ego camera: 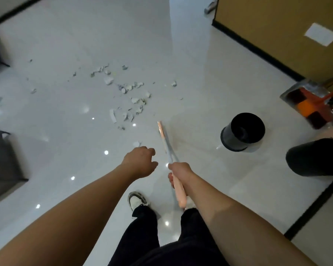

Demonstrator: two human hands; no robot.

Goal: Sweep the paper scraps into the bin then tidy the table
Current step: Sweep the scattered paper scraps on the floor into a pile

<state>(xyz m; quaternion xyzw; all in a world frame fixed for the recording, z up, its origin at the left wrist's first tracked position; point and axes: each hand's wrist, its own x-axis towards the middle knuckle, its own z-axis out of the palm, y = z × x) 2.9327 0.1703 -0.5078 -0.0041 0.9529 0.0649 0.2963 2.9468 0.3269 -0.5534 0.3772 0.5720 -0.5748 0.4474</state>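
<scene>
We observe the right hand point(178, 170) curled firmly round the pale pink handle of a long-handled broom point(168, 150), whose shaft runs toward 12 o'clock and whose narrow pink head meets the glossy white tiled floor point(200, 83). The left hand point(140, 162) holds nothing; its fingers hang loosely curled above the floor, just beside the broom shaft at 9 o'clock of it. The torn white paper scraps point(123, 89) lie scattered on the floor at 11 o'clock of the broom head, apart from it, with one stray piece just beyond the left hand. A round black plastic bin point(242, 131) stands upright at 3 o'clock of the broom head, well apart from the scraps. A grey metal dustpan point(304, 89) holding an orange brush sits at 2 o'clock against a tan wall. The person's black trousers and one white shoe point(136, 200) show at 6 o'clock.
</scene>
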